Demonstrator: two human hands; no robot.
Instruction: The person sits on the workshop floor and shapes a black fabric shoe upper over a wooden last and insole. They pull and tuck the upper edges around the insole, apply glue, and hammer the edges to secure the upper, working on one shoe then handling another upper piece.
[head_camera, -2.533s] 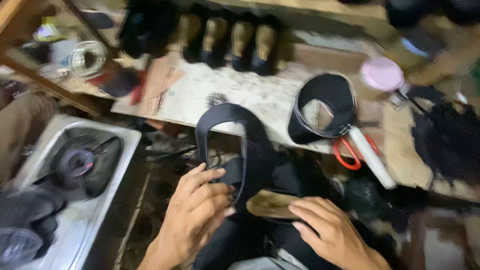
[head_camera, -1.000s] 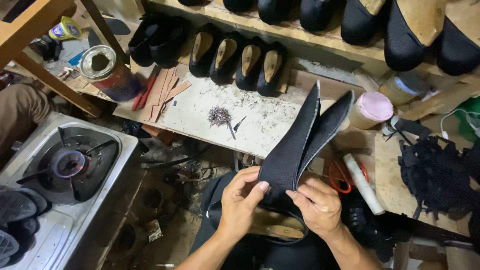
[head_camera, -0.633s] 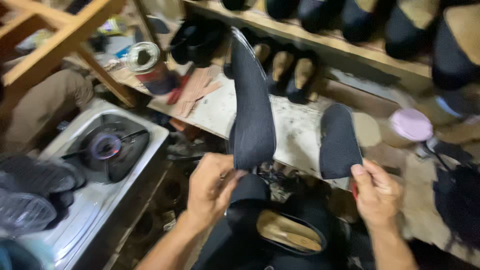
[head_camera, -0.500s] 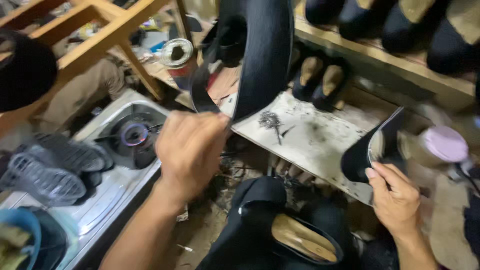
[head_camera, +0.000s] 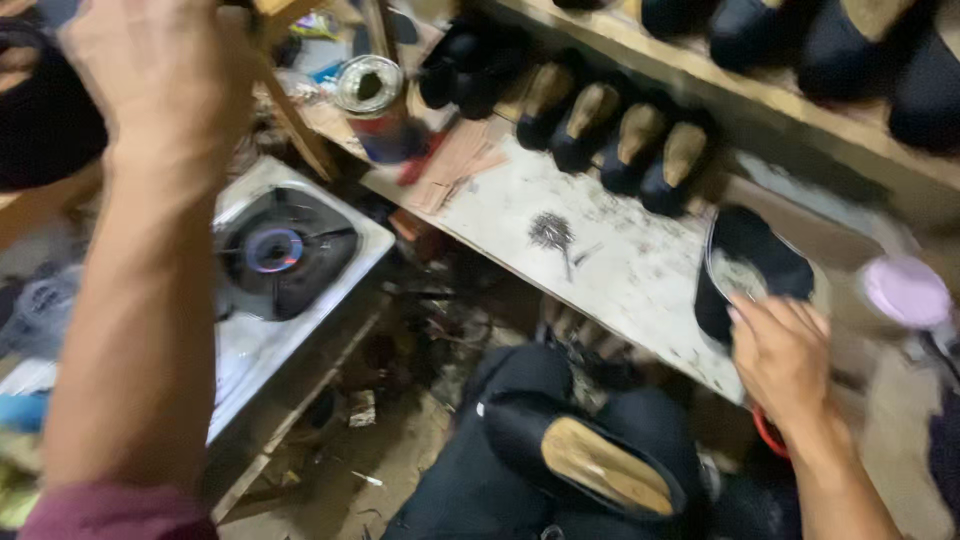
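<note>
Right hand (head_camera: 785, 355) pinched dark shoe upper (head_camera: 745, 265) at right of frame on bench (head_camera: 600, 270), long axis near-vertical, opening up | left hand (head_camera: 160, 70) upper left, fingers blurred, grip unreadable.

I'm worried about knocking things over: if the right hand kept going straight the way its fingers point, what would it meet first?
Probably the black shoe upper that the right hand already touches on the workbench; depth is unclear.

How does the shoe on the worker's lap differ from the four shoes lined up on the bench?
The lap shoe lies alone, its long tan insole turned up towards the camera; the bench shoes stand side by side in a row against the shelf, farther off, their tan insides showing smaller. All are dark with tan insides.
</note>
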